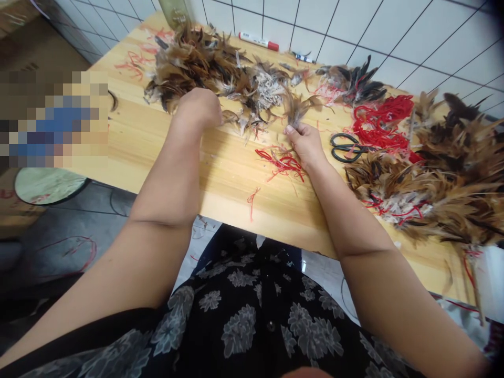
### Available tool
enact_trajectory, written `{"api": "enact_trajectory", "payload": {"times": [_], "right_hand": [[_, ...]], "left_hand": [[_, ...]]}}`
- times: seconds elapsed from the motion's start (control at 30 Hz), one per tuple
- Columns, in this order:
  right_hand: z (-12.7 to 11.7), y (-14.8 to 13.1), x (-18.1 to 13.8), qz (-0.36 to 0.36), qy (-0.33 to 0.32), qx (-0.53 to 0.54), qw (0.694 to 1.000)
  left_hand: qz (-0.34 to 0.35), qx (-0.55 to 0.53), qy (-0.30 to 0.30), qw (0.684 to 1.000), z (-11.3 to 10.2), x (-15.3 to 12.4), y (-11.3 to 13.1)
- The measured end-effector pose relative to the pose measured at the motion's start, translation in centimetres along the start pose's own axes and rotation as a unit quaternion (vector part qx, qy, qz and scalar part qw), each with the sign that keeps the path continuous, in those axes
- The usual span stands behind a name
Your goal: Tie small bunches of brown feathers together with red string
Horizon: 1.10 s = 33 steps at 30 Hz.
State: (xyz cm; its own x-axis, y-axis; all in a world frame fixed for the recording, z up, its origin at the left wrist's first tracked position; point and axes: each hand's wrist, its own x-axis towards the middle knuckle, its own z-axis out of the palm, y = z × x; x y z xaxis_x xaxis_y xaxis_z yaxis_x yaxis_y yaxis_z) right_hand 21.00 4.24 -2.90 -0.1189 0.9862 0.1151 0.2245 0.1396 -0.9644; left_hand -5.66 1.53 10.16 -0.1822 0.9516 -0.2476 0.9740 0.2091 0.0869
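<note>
Plainly, right grip (307,144) pinching a feather tuft (295,110), left grip (200,107) at feather pile (192,65), hold too hidden to tell

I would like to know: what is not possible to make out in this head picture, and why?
All in the head view:
Left hand: fingers and any grip, hidden by the back of the hand.
Scissors: blades, lost among feathers and red cord.
Red-capped marker: lettering, too small.
Far-left patch: contents, blurred into blocks.
</note>
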Motion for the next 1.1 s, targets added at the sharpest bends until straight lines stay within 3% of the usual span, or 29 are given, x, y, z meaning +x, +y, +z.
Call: {"api": "enact_trajectory", "payload": {"times": [0.17,0.37,0.57,0.77,0.9,1.03,1.1], "right_hand": [[0.0,0.4,0.1,-0.007,0.001,-0.034,0.999],[0.3,-0.3,-0.2,-0.002,0.005,-0.069,0.998],[0.4,-0.1,-0.1,0.002,0.011,-0.076,0.997],[0.5,0.0,-0.2,-0.009,0.013,-0.047,0.999],[0.6,-0.1,-0.4,-0.004,0.015,-0.041,0.999],[0.7,-0.4,-0.5,0.0,0.018,-0.043,0.999],[0.8,-0.5,-0.5,0.007,0.015,-0.038,0.999]], "left_hand": [[0.046,-0.014,0.022,0.999,-0.1,-0.6,-0.1],[0.069,-0.094,0.146,0.982,0.2,0.3,-1.8],[0.055,-0.078,0.085,0.992,1.9,3.3,-2.7],[0.074,-0.181,0.147,0.97,2.9,3.6,-2.8],[0.112,-0.349,0.195,0.91,3.0,3.3,-2.3],[0.179,-0.584,0.105,0.785,4.1,2.8,0.5],[0.201,-0.618,0.067,0.757,4.7,2.2,2.4]]}}
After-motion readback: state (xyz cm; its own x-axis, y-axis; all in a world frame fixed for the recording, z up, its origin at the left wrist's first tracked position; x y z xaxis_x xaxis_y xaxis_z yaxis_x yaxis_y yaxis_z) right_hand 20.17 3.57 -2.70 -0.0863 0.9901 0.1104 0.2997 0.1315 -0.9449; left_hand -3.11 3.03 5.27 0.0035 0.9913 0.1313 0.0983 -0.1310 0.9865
